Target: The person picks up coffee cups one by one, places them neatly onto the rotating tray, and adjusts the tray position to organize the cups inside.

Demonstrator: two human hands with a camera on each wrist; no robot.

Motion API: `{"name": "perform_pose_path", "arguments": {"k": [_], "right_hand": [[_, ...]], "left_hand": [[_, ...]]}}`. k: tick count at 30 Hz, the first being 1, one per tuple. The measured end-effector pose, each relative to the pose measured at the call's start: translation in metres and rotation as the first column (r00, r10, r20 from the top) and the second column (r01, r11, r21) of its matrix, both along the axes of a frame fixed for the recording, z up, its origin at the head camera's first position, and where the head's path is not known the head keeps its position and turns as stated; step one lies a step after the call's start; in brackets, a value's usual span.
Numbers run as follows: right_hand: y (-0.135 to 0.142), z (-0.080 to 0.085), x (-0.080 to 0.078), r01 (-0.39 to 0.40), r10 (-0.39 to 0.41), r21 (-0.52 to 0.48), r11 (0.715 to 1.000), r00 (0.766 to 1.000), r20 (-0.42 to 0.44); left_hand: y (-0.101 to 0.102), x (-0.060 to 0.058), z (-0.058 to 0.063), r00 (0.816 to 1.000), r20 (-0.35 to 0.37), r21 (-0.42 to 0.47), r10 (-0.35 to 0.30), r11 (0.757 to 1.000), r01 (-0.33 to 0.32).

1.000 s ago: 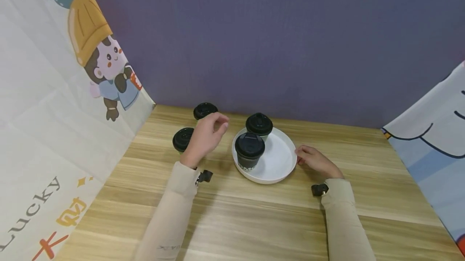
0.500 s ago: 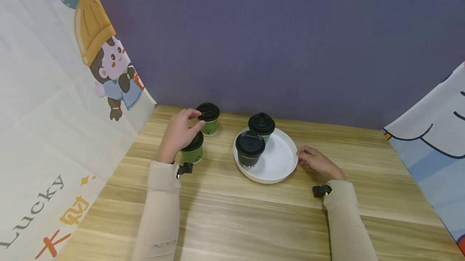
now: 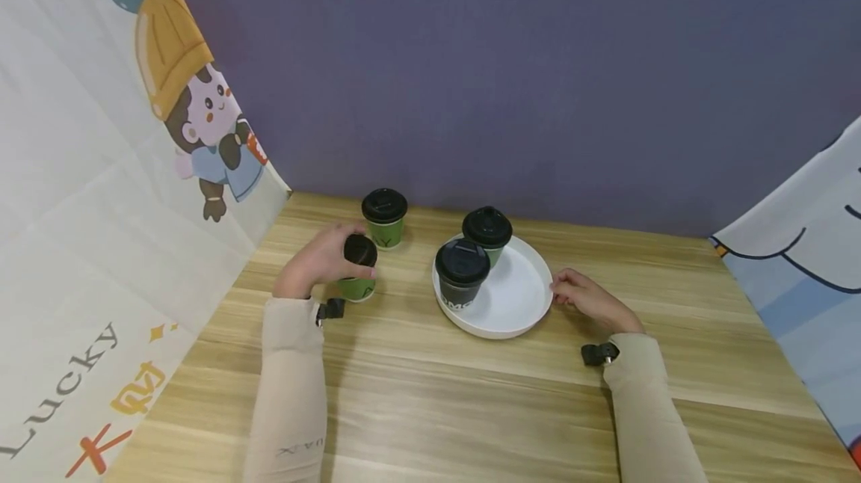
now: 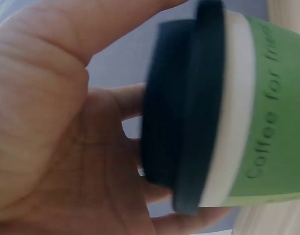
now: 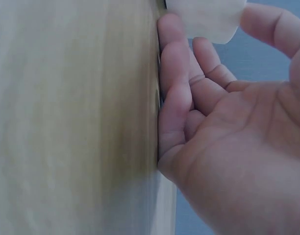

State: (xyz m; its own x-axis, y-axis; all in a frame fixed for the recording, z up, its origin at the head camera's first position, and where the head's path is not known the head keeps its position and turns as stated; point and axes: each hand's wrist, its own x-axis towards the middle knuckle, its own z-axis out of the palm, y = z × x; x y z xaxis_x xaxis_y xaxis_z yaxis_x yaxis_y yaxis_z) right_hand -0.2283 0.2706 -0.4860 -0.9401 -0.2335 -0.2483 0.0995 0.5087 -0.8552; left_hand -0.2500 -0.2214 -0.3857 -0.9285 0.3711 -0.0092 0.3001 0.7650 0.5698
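Note:
A green paper coffee cup (image 3: 357, 288) with a black lid stands at the left of the table. My left hand (image 3: 324, 257) reaches round it from the left, thumb in front and fingers behind. In the left wrist view the lid (image 4: 199, 112) sits between thumb and fingers, slightly blurred. My right hand (image 3: 587, 298) pinches the right rim of a round white tray (image 3: 494, 332), thumb on one side and fingers curled low at the table. On the tray stand a dark grey lidded cup (image 3: 460, 294) and a lidded cup with a green body (image 3: 488, 232).
Another green lidded cup (image 3: 386, 225) stands just behind the one at my left hand. A purple-grey partition (image 3: 511, 79) closes off the back of the wooden table (image 3: 457, 408). A printed white cloth (image 3: 87, 191) hangs at the left, another printed cloth (image 3: 807, 244) at the right.
My left hand has moved left, away from beside the tray, and come down round the nearer green cup. The right hand has stayed at the tray's rim.

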Motion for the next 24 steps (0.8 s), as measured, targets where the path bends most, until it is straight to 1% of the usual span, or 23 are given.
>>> {"name": "perform_pose_path", "arguments": {"k": [1,4,7,12,18,24], "right_hand": [[0.000,0.000,0.000,0.009,-0.009,-0.001,1.000,1.000,0.006],[0.000,0.000,0.000,0.000,0.000,-0.007,1.000,1.000,0.009],[0.001,0.000,0.001,-0.001,0.002,-0.022,1.000,1.000,0.015],[0.002,-0.002,0.000,-0.013,0.014,-0.048,0.999,1.000,0.011],[0.005,-0.005,0.000,-0.043,0.041,-0.076,0.996,0.999,-0.034],[0.009,-0.007,-0.001,-0.077,0.071,-0.106,0.991,0.996,-0.060]], "left_hand": [[0.000,0.000,-0.001,1.000,0.018,-0.005,-0.002,1.000,0.003],[0.002,-0.002,-0.003,0.998,0.070,-0.017,0.003,1.000,-0.002],[0.004,-0.004,-0.006,0.995,0.093,-0.027,0.021,0.999,-0.019],[0.007,-0.005,-0.008,0.996,0.078,-0.019,0.036,0.999,-0.035],[0.013,-0.006,-0.008,0.999,0.033,0.004,0.025,1.000,-0.026],[0.023,-0.006,-0.006,0.999,0.020,0.001,0.028,1.000,-0.028]]}}
